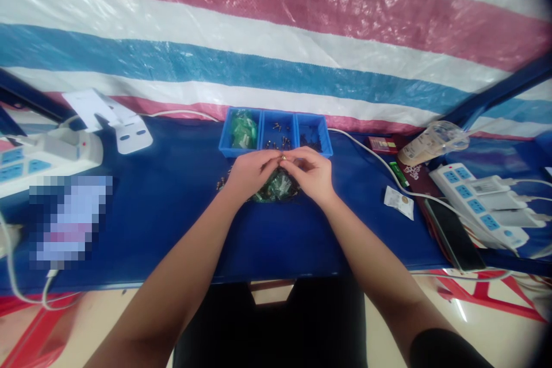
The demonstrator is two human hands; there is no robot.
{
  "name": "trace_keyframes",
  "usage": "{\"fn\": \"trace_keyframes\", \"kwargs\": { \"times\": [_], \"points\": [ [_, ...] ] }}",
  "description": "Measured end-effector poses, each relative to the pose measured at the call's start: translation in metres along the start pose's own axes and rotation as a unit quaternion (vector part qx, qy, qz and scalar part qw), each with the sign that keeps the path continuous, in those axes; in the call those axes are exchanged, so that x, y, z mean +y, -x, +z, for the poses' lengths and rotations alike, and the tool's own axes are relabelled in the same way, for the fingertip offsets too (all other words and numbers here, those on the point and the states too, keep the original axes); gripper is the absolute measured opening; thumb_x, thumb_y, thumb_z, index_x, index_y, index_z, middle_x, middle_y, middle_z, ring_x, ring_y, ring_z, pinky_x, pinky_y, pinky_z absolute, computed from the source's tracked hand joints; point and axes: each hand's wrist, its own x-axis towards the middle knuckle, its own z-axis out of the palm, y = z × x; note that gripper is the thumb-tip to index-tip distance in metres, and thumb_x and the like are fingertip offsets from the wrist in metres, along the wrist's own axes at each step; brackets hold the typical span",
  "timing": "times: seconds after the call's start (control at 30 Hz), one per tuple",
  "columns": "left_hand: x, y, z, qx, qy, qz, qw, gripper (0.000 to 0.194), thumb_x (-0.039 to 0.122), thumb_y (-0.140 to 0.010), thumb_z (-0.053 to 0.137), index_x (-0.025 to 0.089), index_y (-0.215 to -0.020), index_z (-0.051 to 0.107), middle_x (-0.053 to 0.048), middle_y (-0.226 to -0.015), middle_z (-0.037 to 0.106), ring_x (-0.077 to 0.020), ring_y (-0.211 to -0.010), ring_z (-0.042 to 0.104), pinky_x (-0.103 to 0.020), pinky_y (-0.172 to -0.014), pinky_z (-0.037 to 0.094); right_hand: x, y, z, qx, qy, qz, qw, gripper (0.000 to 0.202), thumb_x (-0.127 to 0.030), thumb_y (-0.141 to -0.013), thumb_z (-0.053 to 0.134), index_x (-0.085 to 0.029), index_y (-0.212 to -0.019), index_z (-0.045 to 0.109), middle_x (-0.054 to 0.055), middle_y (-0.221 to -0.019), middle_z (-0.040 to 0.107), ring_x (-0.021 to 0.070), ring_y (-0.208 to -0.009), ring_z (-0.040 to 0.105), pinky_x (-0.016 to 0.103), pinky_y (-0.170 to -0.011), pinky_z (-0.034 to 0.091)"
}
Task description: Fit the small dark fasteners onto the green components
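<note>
On my side of the blue bins (240, 153), my left hand (253, 172) and right hand (312, 176) meet, fingertips pinching a small gold-coloured piece (283, 158) near a greenish bag (279, 186).

Blue rectangular plastic trays (278, 117): side by side, behind left hand (254, 172) and right hand (312, 172)
Crumpled green plastic bag (244, 131): in the leftmost tray
Clear round plastic cup (431, 144): right of trays, behind white oblong plastic power strip (476, 205)

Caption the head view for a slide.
Left hand and right hand meet at a small shiny part near three blue bins.
</note>
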Motion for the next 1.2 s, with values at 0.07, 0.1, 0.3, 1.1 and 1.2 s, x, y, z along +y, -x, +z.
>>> {"fn": "trace_keyframes", "kwargs": {
  "times": [0.07,0.1,0.3,1.1,1.2],
  "points": [
    [-0.0003,-0.0001,0.0,-0.002,0.004,0.006,1.0,0.02,0.029,-0.1,0.057,0.021,-0.103,0.075,-0.003,-0.099,0.079,-0.0156,-0.088,0.074,-0.026,-0.083,0.056,-0.0015,-0.0003,0.0003,0.001,0.013,0.0,1.0,0.014,-0.027,-0.083,0.079,-0.026,-0.097,0.079,0.003,-0.09,0.071,0.0148,-0.075,0.067,0.03,-0.06,0.058],
    [-0.0007,0.0,0.0003,-0.001,0.005,0.01,1.0,0.02,0.029,-0.1,0.057,0.021,-0.103,0.075,-0.003,-0.099,0.079,-0.0156,-0.089,0.074,-0.026,-0.083,0.056,-0.0019,-0.0004,0.0002,-0.001,0.021,0.002,1.0,0.014,-0.029,-0.083,0.079,-0.026,-0.097,0.078,0.004,-0.09,0.071,0.0152,-0.076,0.067,0.031,-0.061,0.059],
    [-0.0016,0.0001,0.0014,0.01,0.001,0.03,1.0,0.018,0.028,-0.099,0.058,0.02,-0.104,0.075,-0.004,-0.102,0.079,-0.0161,-0.093,0.074,-0.026,-0.086,0.056,-0.0001,0.0,-0.001,-0.015,0.053,0.015,0.998,0.017,-0.031,-0.085,0.076,-0.026,-0.101,0.077,0.004,-0.092,0.07,0.0158,-0.078,0.068,0.032,-0.064,0.06],
    [0.0067,-0.003,-0.007,-0.04,0.0,-0.03,0.999,0.02,0.028,-0.1,0.049,0.02,-0.098,0.067,0.001,-0.081,0.07,-0.0107,-0.067,0.06,-0.022,-0.067,0.044,0.0011,-0.0007,-0.0039,-0.03,0.113,-0.015,0.993,0.015,-0.03,-0.09,0.07,-0.024,-0.102,0.075,0.004,-0.091,0.074,0.0153,-0.077,0.069,0.03,-0.065,0.058],
    [0.0063,-0.0033,-0.007,-0.041,-0.003,-0.03,0.999,0.022,0.029,-0.1,0.048,0.019,-0.098,0.067,0.0,-0.082,0.07,-0.0113,-0.068,0.06,-0.022,-0.067,0.045,0.0027,0.0004,-0.0039,-0.026,0.104,-0.007,0.994,0.02,-0.03,-0.09,0.07,-0.025,-0.108,0.075,0.004,-0.094,0.074,0.0162,-0.08,0.07,0.032,-0.067,0.06]
  ]
}}
